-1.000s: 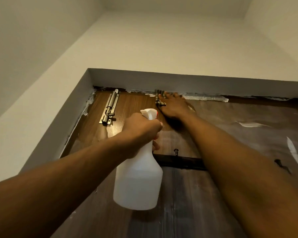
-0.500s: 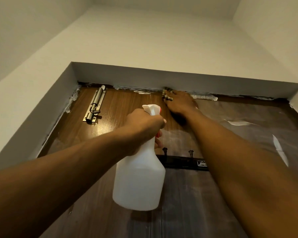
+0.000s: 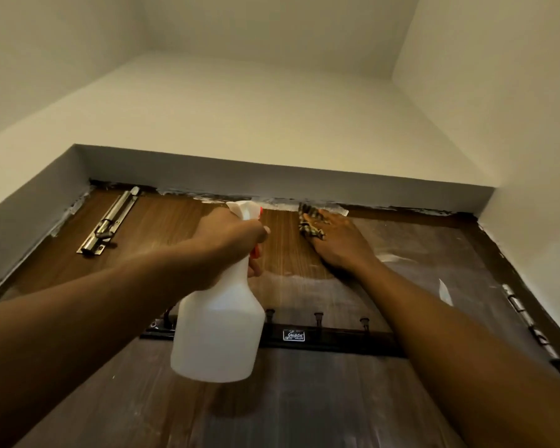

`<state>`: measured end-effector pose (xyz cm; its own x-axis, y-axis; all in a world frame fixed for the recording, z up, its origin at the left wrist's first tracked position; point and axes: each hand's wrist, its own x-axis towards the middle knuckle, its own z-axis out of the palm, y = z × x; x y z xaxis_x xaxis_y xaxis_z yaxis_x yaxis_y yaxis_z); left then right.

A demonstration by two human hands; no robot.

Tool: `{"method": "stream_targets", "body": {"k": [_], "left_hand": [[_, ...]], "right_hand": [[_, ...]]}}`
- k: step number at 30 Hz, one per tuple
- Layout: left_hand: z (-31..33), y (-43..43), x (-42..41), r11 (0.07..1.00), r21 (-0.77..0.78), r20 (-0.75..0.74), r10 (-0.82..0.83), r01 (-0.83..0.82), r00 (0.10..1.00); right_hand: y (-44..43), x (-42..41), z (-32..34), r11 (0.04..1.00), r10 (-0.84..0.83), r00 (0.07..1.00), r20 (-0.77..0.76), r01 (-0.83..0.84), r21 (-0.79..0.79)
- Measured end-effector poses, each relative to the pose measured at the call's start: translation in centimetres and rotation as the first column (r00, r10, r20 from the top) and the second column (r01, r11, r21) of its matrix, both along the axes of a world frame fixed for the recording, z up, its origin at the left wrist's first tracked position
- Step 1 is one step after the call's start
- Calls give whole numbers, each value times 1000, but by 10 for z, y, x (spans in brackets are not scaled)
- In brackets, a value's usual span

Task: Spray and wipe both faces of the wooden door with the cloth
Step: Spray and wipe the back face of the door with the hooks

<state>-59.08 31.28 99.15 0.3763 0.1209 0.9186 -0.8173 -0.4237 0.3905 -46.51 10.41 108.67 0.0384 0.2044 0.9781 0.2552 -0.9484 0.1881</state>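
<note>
I look up at the top of the wooden door, brown at the upper left and dull and filmy lower down and to the right. My left hand grips the neck of a white spray bottle, its nozzle held close to the door. My right hand lies flat against the door near its top edge and presses a patterned cloth under the fingers; only part of the cloth shows.
A metal slide bolt is fixed at the door's upper left. A dark hook rail with several pegs crosses the door below the hands. Hinges run down the right edge. White walls and the frame soffit close in above.
The view has tilted down and pulled back, showing more of the door. My right hand with the cloth has shifted right along the top edge. The left hand still holds the bottle.
</note>
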Motion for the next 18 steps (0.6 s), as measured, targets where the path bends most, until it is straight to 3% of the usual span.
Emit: {"method": "stream_targets", "body": {"k": [3, 7, 11, 13, 18], "left_hand": [[8, -31, -5, 1000, 4, 30, -3, 3, 1000], [19, -44, -11, 999, -12, 64, 41, -40, 997], [24, -56, -15, 995, -35, 88, 91, -88, 992], [19, -68, -13, 995, -34, 90, 99, -96, 991], [10, -111, -6, 996, 7, 56, 89, -90, 994]], "right_hand": [[-8, -12, 30, 989, -12, 1000, -25, 16, 145], [18, -18, 28, 997, -25, 999, 32, 27, -74], [-19, -12, -11, 972, 26, 999, 39, -16, -235], [-55, -7, -21, 982, 41, 998, 51, -31, -188], [-117, 0, 23, 988, 6, 1000, -1, -5, 152]]}}
